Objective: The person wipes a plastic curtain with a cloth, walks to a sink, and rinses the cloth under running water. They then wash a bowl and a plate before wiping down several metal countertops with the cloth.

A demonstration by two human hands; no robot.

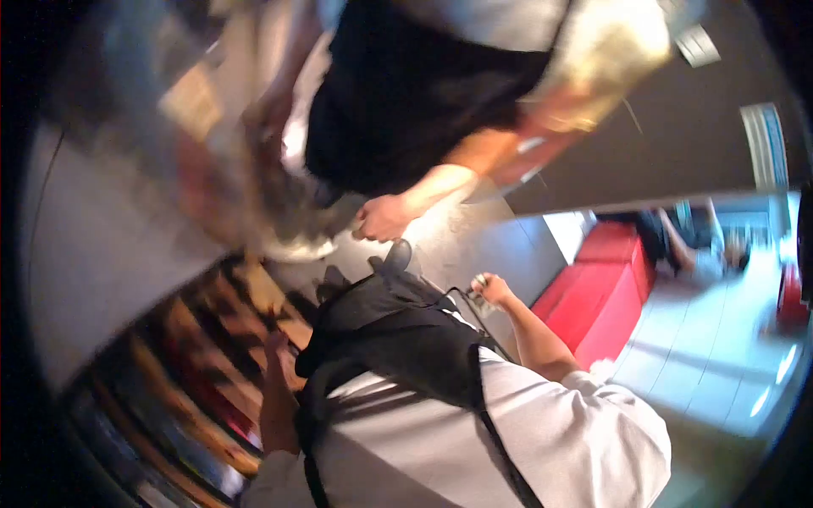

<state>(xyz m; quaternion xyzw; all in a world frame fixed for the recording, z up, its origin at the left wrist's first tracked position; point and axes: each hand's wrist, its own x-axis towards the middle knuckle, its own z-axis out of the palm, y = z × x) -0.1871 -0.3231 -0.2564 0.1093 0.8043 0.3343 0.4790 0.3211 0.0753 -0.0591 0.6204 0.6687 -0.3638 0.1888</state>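
Observation:
My right hand (489,289) is raised beside my right hip. Its fingers are curled closed round something small and pale that I cannot make out. A thin black cord (453,292) runs close by this hand from my black apron (398,356). My left hand (278,345) hangs low at my left side, near a slatted wooden rack (190,398). It is dark and smeared, so its fingers do not show clearly. The tip of my shoe (398,254) peeks out beyond the apron.
Right in front stands another person in a black apron (415,102), blurred, with a closed hand (391,217) near my feet. A red bench (589,292) stands to the right on the tiled floor (686,347). Farther off is another person (707,258). A dark panel (610,152) rises at upper right.

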